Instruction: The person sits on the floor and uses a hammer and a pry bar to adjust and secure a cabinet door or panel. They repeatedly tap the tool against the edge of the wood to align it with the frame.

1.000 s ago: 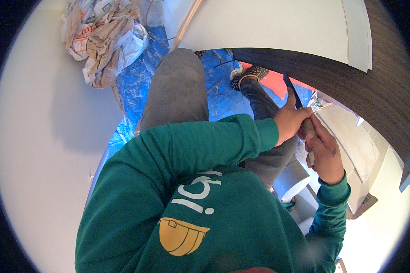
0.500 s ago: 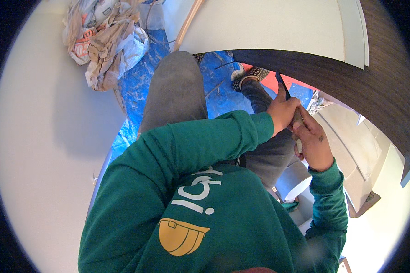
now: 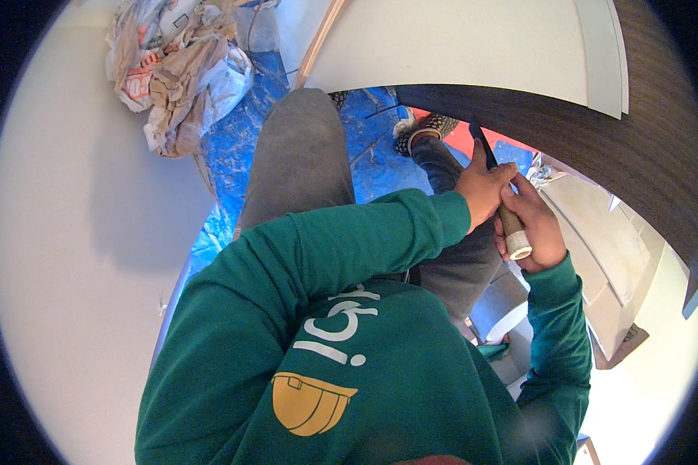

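My left hand (image 3: 482,190) and my right hand (image 3: 544,226) are together over my lap, on one slim tool with a round tan handle (image 3: 512,229) and a narrow dark blade (image 3: 485,147); its exact kind does not show. The left fingers close round it where blade and handle meet, with one finger stretched along the blade. My right hand wraps the handle from the right, and its pale butt end points toward me. The blade's tip appears against the lower edge of a dark wood-grain panel (image 3: 551,128); whether they touch, I cannot tell.
A blue plastic sheet (image 3: 368,167) covers the floor around my legs. Crumpled plastic bags and brown paper (image 3: 186,77) lie far left beside a pale wall (image 3: 62,194). A cream panel (image 3: 450,46) stands ahead, and a cardboard piece (image 3: 593,240) leans on the right.
My right hand has turned and shifted slightly, so the handle's pale butt end now shows. The left hand and blade stay almost where they were.
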`<action>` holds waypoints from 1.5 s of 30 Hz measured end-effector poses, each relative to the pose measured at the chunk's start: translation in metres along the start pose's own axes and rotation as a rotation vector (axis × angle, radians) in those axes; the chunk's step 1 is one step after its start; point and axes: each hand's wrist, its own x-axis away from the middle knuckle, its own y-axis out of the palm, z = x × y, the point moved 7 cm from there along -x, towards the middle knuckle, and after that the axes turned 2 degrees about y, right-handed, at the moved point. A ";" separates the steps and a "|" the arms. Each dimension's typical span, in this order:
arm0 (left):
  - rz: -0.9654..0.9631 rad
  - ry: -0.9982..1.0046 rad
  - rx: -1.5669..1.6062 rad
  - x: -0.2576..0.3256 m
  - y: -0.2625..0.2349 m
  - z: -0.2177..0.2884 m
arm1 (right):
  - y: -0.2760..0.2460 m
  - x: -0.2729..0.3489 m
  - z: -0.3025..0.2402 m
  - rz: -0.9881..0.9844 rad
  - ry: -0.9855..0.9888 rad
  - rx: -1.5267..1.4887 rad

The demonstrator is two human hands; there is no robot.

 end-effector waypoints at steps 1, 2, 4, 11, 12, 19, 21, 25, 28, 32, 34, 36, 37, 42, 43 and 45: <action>0.012 -0.006 -0.084 0.001 -0.001 -0.001 | 0.002 0.004 -0.001 0.060 0.001 0.017; 0.020 -0.016 -0.168 0.005 0.000 0.006 | 0.002 0.009 -0.002 0.125 0.002 0.031; 0.028 -0.021 -0.326 0.008 0.002 0.010 | 0.005 0.016 -0.004 0.158 -0.009 0.031; 0.035 -0.060 -0.215 0.015 0.005 0.020 | 0.013 0.019 -0.008 0.202 -0.054 -0.043; 0.034 -0.049 -0.172 0.015 0.005 0.020 | 0.013 0.020 -0.009 0.217 -0.052 -0.015; 0.089 -0.020 -0.273 0.010 0.004 0.015 | 0.007 0.020 -0.015 0.210 -0.052 0.029; 0.062 -0.026 -0.266 0.009 0.005 0.015 | 0.004 0.019 -0.013 0.227 -0.040 0.041; 0.058 -0.069 -0.240 0.011 0.008 0.013 | 0.001 0.020 -0.012 0.218 -0.025 0.057; 0.072 -0.041 -0.283 0.009 0.007 0.012 | 0.001 0.019 -0.014 0.168 -0.030 0.061; 0.083 -0.058 -0.256 0.012 0.008 0.014 | 0.002 0.017 -0.014 0.190 -0.029 0.059; 0.075 -0.077 -0.256 0.011 0.008 0.014 | 0.000 0.016 -0.013 0.161 -0.018 0.068; 0.062 -0.073 -0.261 0.010 0.007 0.014 | 0.000 0.015 -0.012 0.159 -0.019 0.066; 0.060 -0.084 -0.250 0.009 0.007 0.012 | 0.000 0.014 -0.012 0.172 -0.025 0.057; 0.082 -0.077 -0.237 0.011 0.005 0.018 | 0.003 0.015 -0.015 0.179 -0.033 0.005; 0.073 -0.078 -0.228 0.009 0.005 0.016 | 0.002 0.014 -0.015 0.184 -0.032 0.010; 0.057 -0.078 -0.208 0.005 0.004 0.012 | 0.003 0.013 -0.016 0.193 -0.025 0.015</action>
